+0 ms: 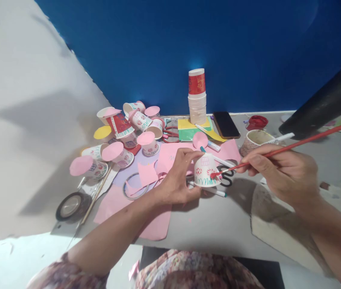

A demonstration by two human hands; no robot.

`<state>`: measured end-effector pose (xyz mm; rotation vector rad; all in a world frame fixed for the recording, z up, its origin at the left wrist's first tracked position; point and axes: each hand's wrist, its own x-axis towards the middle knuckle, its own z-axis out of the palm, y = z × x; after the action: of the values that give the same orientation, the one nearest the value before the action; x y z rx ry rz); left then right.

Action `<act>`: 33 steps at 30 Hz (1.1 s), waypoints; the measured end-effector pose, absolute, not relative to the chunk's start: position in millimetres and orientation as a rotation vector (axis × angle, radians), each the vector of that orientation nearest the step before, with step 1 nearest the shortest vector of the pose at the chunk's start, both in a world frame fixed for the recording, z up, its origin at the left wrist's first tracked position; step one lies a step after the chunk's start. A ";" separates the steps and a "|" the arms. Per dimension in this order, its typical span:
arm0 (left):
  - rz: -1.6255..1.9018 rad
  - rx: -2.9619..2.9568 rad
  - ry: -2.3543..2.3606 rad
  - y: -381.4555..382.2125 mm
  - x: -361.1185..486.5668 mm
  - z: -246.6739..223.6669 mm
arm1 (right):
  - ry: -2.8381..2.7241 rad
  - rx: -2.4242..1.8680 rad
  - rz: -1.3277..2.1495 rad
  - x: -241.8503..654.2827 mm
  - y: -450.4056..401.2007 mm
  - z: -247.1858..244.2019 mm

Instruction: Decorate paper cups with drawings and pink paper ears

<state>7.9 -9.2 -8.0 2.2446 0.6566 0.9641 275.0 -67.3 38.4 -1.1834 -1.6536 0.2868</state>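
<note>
Head view: the left hand (179,177) grips a decorated cup (205,170) between fingers and thumb; the right hand (283,172) pinches a red brush (309,139). Black scissors (230,174) lie between both hands' fingers.

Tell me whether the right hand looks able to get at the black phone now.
Probably not as it stands: the right hand is occupied with the red paintbrush. Otherwise the way to the black phone looks fairly free, passing left of the patterned pot.
</note>
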 end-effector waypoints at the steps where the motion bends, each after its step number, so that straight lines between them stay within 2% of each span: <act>1: 0.967 2.252 0.657 -9.0 7.9 -8.0 | -1.646 -1.187 0.288 275.0 -67.7 38.9; 33: 0.899 2.219 0.717 -13.1 9.8 -3.6 | -1.622 -1.137 0.283 261.6 -69.8 41.7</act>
<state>9.8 -13.1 -3.6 2.2194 0.7171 0.8986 261.6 -69.8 41.7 -1.1365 -1.6224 0.2833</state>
